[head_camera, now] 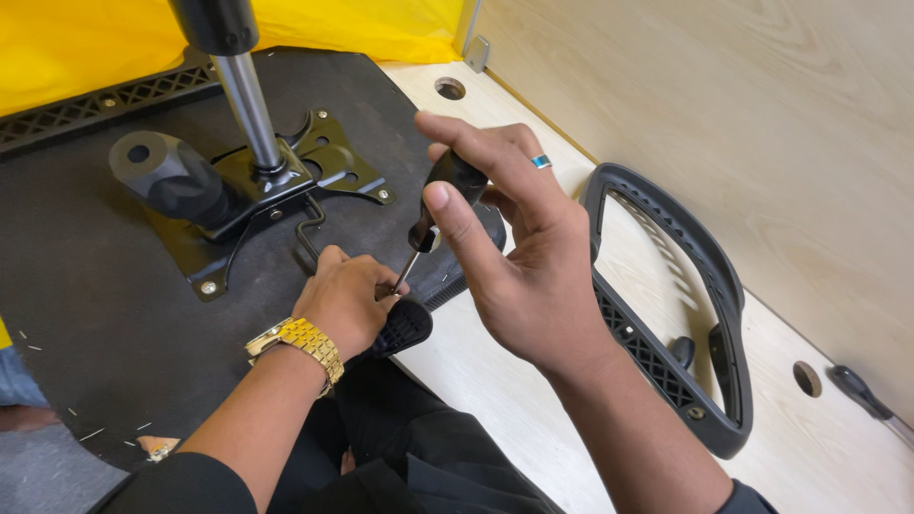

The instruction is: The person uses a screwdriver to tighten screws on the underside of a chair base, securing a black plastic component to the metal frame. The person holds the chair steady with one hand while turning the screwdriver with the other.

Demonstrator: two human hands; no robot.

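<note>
My right hand [519,243] grips a black-handled screwdriver [446,190], its shaft slanting down toward my left hand. My left hand [345,300], with a gold watch on the wrist, rests on the edge of an upturned black chair seat [86,286] and pinches something small at the screwdriver's tip; what it pinches is hidden. A black ribbed armrest bracket [405,328] sticks out just below that hand. A black metal tilt mechanism [252,186] with a chrome gas cylinder [246,100] is bolted to the seat's underside.
A black mesh chair backrest frame [700,314] lies to the right on the light wooden surface [495,381]. A second screwdriver [857,388] lies at the far right by a round hole [806,378]. Yellow sheeting [352,24] hangs behind.
</note>
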